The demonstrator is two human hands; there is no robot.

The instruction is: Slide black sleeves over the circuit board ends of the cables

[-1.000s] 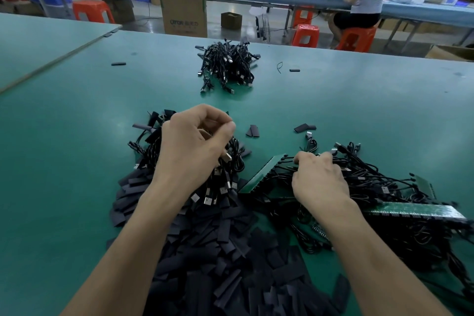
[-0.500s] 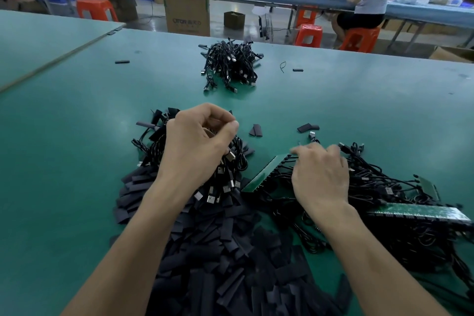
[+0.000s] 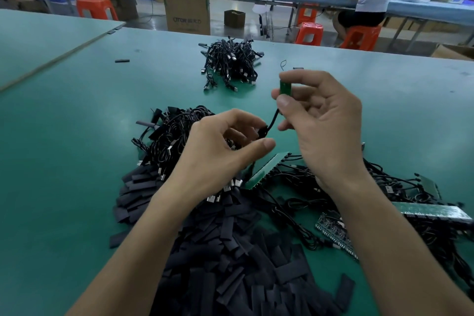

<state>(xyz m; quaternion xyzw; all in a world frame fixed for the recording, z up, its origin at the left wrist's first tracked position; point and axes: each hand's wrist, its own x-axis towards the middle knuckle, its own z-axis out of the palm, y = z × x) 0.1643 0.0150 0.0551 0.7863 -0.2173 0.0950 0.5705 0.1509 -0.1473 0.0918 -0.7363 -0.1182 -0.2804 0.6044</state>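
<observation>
Above the sleeves [image 3: 230, 264], left hand [image 3: 218, 156] around cable [image 3: 272, 122], right hand [image 3: 325, 131] around circuit board [image 3: 284, 88]; "OTOR" box [image 3: 187, 11] behind.

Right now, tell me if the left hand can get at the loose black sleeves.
Probably yes: the sleeve pile lies just beneath the left hand with nothing between, though it pinches the cable whose circuit board the right hand holds.

Both bare forearms [image 3: 133, 251] reach forward, the right hand [image 3: 325, 120] raised palm-inward with thumb and forefinger pinching the circuit board end [image 3: 284, 88] (its other fingers loosely curled), the left hand [image 3: 220, 154] lower beside it, fingers curled round the cable [image 3: 272, 120], thumb stretched out.
</observation>
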